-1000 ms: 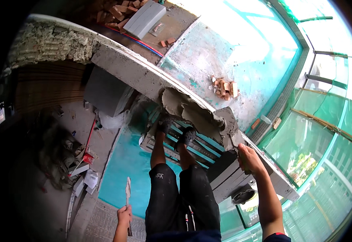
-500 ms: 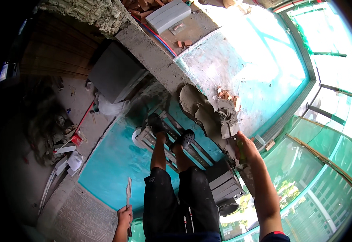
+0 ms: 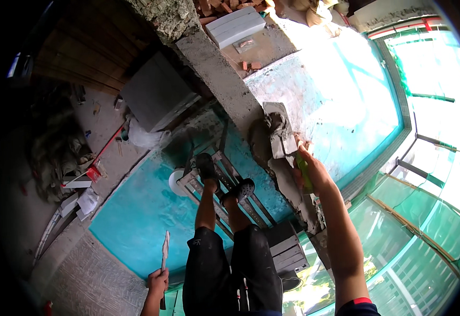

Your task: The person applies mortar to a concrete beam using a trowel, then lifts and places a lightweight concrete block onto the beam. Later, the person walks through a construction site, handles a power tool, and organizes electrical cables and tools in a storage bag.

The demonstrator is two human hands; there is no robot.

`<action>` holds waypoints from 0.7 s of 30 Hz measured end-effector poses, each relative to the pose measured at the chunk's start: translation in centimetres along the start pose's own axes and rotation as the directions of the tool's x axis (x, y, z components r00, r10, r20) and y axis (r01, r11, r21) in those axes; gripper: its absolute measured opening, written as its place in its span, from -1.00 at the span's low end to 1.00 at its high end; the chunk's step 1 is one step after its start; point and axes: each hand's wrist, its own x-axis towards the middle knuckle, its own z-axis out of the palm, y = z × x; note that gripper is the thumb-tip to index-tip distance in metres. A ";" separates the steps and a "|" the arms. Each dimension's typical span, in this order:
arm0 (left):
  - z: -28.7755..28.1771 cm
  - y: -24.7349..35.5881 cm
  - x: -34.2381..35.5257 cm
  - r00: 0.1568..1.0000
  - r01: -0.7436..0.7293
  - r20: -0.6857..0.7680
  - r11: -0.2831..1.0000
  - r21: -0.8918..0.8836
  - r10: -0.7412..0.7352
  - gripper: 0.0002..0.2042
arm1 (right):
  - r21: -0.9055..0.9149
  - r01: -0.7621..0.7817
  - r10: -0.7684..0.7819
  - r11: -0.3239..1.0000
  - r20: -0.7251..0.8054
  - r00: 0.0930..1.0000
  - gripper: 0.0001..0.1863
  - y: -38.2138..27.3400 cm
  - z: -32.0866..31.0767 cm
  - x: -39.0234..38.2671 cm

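My right hand (image 3: 317, 174) is closed around the green handle of a trowel (image 3: 283, 146). A lump of wet grey mortar (image 3: 277, 124) sits on its flat metal blade. The blade is over a narrow wall top (image 3: 224, 79), where more wet mortar (image 3: 260, 145) is spread. Low on the left, my left hand (image 3: 157, 280) grips a narrow tool (image 3: 165, 248) with a pale, mortar-smeared blade pointing upward; its exact kind does not show. Some broken brick bits (image 3: 303, 141) lie beside the trowel, partly hidden by it.
My feet stand on a slatted metal platform (image 3: 224, 176) above a turquoise-coated floor (image 3: 135, 210). A large grey box (image 3: 159, 95) stands left of the wall. Across it are a grey block (image 3: 235, 26), red bricks (image 3: 224, 6) and sunlit floor. Green netting (image 3: 398, 221) hangs at right.
My right hand has carried the mortar-loaded trowel leftward and farther along the wall top, partly covering the spread mortar. The left hand keeps its hold on the narrow tool. The whole view has shifted slightly.
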 end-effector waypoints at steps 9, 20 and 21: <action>-0.8 -1.0 -0.1 0.999 -0.043 -0.024 0.999 -0.022 0.042 -0.84 | -0.709 0.532 -0.788 0.462 -0.054 0.613 -0.63 -3.3 8.4 -3.0; -0.4 -1.1 1.1 0.999 -0.026 0.038 0.991 -0.130 0.032 -0.87 | -0.888 0.257 -0.701 0.380 -0.096 0.707 -0.63 1.8 8.4 2.5; -0.6 -1.7 1.2 0.999 0.017 0.044 0.989 -0.146 -0.011 -0.88 | -0.902 0.218 -0.628 0.372 -0.071 0.775 -0.63 1.8 8.2 2.5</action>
